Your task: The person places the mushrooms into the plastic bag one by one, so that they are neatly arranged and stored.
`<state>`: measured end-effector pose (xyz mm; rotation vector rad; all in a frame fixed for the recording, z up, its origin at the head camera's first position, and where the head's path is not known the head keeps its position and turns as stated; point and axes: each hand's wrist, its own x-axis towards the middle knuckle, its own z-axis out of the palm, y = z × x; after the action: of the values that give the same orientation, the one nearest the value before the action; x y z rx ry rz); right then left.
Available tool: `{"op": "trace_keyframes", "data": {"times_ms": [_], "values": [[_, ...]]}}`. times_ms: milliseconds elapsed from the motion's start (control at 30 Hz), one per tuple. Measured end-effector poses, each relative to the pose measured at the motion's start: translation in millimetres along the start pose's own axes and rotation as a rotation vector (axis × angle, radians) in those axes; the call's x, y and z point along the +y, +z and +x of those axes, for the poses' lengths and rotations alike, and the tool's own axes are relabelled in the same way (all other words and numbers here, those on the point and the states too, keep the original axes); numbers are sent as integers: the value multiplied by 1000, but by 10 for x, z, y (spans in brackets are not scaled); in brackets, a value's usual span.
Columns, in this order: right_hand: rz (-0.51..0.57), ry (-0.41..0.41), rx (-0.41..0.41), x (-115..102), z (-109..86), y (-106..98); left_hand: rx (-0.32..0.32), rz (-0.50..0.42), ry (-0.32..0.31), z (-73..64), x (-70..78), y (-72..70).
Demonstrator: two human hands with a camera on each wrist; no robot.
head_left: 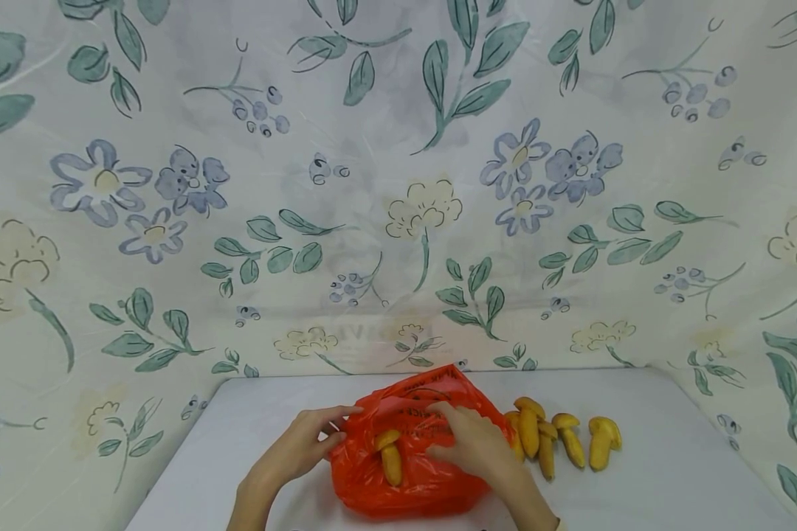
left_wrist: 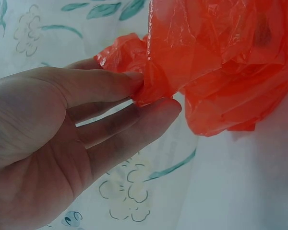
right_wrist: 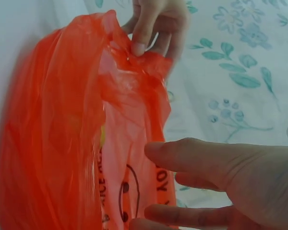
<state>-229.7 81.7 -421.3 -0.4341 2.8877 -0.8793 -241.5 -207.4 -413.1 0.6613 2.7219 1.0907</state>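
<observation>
A red plastic bag with black print lies on the white table. My left hand pinches the left edge of its mouth between thumb and fingers; the left wrist view shows the bunched plastic there. My right hand is at the bag's right side, its fingers extended over the printed plastic, and holds nothing. One yellow-brown mushroom shows against the red plastic between the hands. From the head view I cannot tell whether it lies inside the mouth or on top. The right wrist view shows only a sliver of yellow within the bag.
Several similar mushrooms lie in a loose group on the table, right of the bag, partly behind my right forearm. A floral-patterned cloth rises behind the table and at both sides.
</observation>
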Motion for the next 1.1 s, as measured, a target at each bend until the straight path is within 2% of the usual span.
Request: {"op": "trace_keyframes", "data": {"times_ms": [367, 633, 867, 1100], "values": [[34, -45, 61, 165, -165, -188, 0, -1, 34, -6, -25, -4], [58, 5, 90, 299, -240, -302, 2, -3, 25, -10, -15, -4], [6, 38, 139, 442, -293, -358, 1, -5, 15, -9, -19, -3], [26, 88, 144, 518, -327, -433, 4, -4, 9, -5, -12, 0]]}}
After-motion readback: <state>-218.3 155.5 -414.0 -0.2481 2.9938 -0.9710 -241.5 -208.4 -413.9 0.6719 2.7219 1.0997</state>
